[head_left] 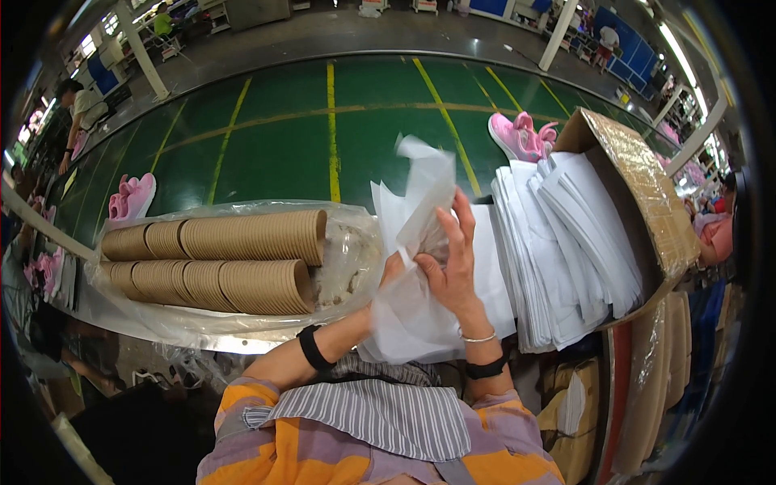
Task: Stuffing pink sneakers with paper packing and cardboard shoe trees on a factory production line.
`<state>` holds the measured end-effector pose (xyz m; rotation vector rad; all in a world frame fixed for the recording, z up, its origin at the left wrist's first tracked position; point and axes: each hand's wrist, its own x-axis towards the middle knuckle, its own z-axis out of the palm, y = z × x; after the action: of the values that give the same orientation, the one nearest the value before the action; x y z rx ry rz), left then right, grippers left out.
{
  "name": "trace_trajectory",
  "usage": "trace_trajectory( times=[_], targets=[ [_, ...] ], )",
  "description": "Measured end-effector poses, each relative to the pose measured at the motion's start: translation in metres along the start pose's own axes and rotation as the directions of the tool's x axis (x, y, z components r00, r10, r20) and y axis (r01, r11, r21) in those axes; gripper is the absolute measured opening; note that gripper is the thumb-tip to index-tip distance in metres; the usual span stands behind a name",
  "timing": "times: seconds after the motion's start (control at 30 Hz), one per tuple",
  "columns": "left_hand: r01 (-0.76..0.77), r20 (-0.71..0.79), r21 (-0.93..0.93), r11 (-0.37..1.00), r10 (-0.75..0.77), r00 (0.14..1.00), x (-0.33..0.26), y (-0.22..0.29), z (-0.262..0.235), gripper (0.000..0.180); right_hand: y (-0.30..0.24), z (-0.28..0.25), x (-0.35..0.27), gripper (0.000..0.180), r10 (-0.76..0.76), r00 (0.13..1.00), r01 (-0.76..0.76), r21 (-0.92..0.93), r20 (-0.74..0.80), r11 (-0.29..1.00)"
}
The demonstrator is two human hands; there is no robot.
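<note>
A crumpled sheet of white tissue paper [420, 194] is held up in front of me above a flat pile of the same paper [493, 267]. My right hand [453, 263] grips it from the right, fingers spread over the sheet. My left hand [394, 271] is mostly hidden behind the paper and holds its lower left part.
Left of the paper lie two rows of stacked brown cardboard cones [234, 259] in a clear plastic bag [356, 250]. At right an open cardboard box [647, 194] holds stacked white sheets [566, 242]. Pink shoes [521, 136] [131, 198] ride the green conveyor belt [283, 137]. Another person [77, 105] stands far left.
</note>
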<state>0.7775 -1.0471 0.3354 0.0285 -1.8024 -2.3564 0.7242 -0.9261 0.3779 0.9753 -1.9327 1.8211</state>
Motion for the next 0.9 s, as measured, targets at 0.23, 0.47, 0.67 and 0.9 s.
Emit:
trace_trajectory(
  times=[0.23, 0.47, 0.67, 0.9],
  targets=[
    [-0.366, 0.580, 0.795, 0.483, -0.430, 0.692, 0.007, 0.062, -0.016, 0.074, -0.025, -0.036, 0.090, 0.091, -0.299, 0.905, 0.422, -0.554, 0.302, 0.717],
    [0.211, 0.411, -0.417, 0.884, -0.024, 0.911, 0.007, 0.043, 0.025, 0.060, -0.071, 0.020, 0.101, 0.094, -0.372, 0.869, 0.387, -0.022, -0.327, 0.922],
    [0.067, -0.006, -0.428, 0.901, -0.077, 0.997, 0.040, 0.148, -0.011, 0.027, -0.072, 0.046, 0.072, 0.105, -0.393, 0.835, 0.373, -0.130, -0.385, 0.919],
    [-0.308, -0.006, -0.358, 0.882, 0.328, 0.945, 0.056, 0.158, -0.025, 0.031, -0.052, 0.049, 0.083, 0.103, -0.311, 0.890, 0.379, 0.161, -0.334, 0.911]
  ],
)
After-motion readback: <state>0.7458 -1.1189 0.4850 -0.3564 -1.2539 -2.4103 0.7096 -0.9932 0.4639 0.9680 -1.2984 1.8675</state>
